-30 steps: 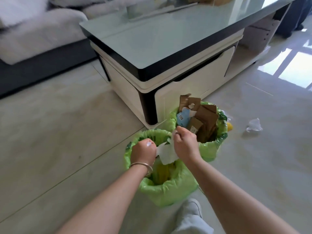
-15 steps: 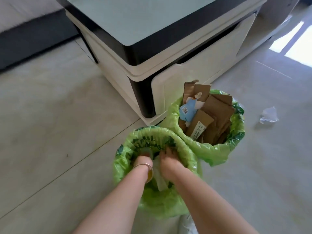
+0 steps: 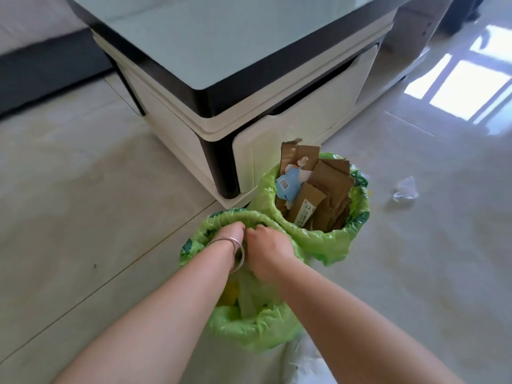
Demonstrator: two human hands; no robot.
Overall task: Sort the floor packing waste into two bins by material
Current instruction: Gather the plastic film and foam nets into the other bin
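Hands, left (image 3: 230, 234) and right (image 3: 267, 245), plunge into the near bin (image 3: 249, 328), grips hidden; floor wrapper (image 3: 406, 189) looks light, crinkly: pinch anywhere.

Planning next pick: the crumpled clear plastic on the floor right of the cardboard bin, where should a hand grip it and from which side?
Pinch the crumpled clear plastic at its raised top fold, coming straight down from above. It lies loose and alone on the bare floor, low and irregular, with no firm edge for a side approach. The cardboard bin stands apart on its left, so nothing seems to block a hand.
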